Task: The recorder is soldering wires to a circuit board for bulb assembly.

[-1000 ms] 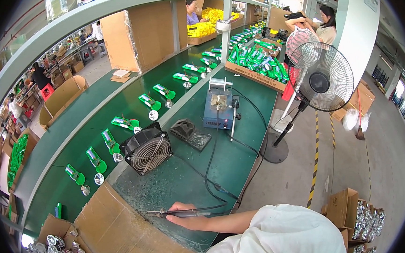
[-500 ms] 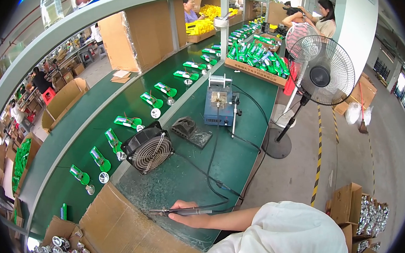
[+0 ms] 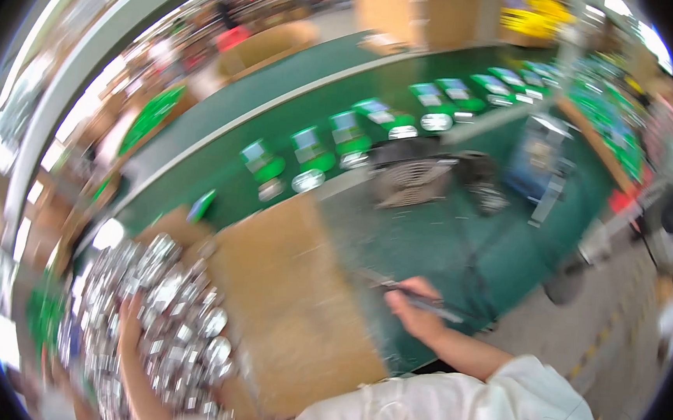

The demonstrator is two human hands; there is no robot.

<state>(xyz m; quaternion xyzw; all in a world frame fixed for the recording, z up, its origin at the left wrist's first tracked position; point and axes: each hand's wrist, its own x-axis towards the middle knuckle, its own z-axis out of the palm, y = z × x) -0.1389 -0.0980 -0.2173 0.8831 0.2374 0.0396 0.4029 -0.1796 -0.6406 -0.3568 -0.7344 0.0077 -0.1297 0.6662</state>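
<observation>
My right hand is closed round a soldering iron above the green bench, its tip toward the cardboard sheet. On the left, my left hand reaches into a heap of shiny silver round parts; motion blur smears its fingers, so I cannot tell whether it grips one. Beyond the sheet, green pieces with round silver ends, one of them a green piece, lie in a row along the green belt.
A small square fan with a wire grille stands mid-bench. Next to it are a black stand and a blue soldering unit. A carton of green pieces sits at the far right. Another person's arm shows at lower left.
The view has swung left, bringing the heap of silver parts and my left hand into sight. My right hand still holds the soldering iron. Everything is now blurred.
</observation>
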